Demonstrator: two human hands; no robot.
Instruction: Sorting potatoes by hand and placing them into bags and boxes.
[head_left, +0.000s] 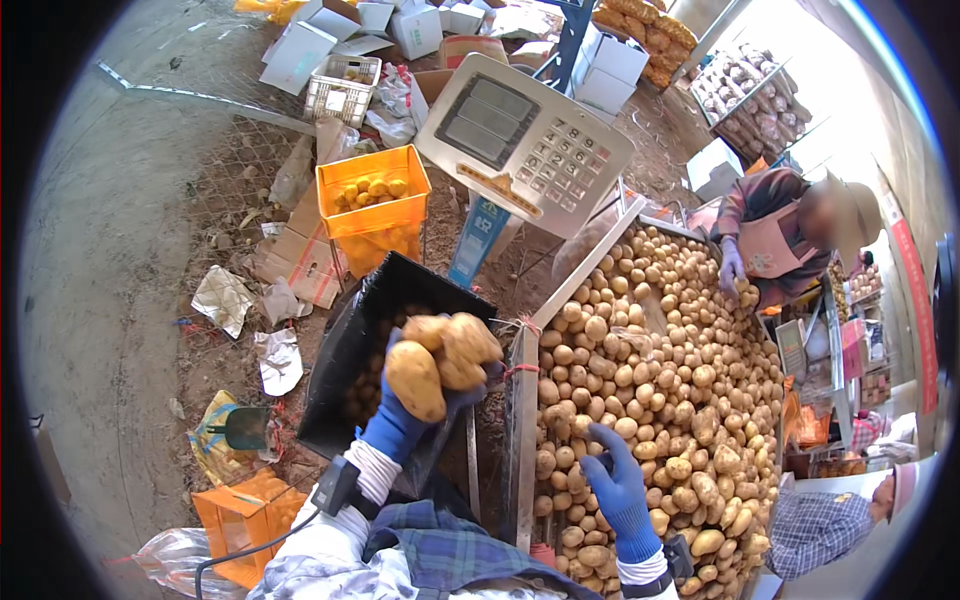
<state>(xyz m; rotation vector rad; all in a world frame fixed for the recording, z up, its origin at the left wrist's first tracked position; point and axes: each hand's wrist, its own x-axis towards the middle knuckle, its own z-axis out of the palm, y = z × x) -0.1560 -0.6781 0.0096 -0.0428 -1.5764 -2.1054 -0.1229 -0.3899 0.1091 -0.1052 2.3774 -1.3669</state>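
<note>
My left hand (409, 427), in a blue glove, holds several large potatoes (416, 381) against its palm and fingers. It is above a black bin (330, 390) whose shadowed inside shows more potatoes (367, 382). Over the front left part of a metal-edged sorting table (527, 420), my right hand (622, 499) has its gloved fingers apart and nothing in them. A thick layer of loose potatoes (675, 390) covers that table beneath and around it.
A weighing scale's keypad display (525, 142) stands on a blue post (480, 240) behind the bin. Left of the post is an orange crate (375, 217) with potatoes. A person (780, 232) handles potatoes across the table; another person (825, 529) is at lower right. Cardboard scraps (300, 259) litter the floor.
</note>
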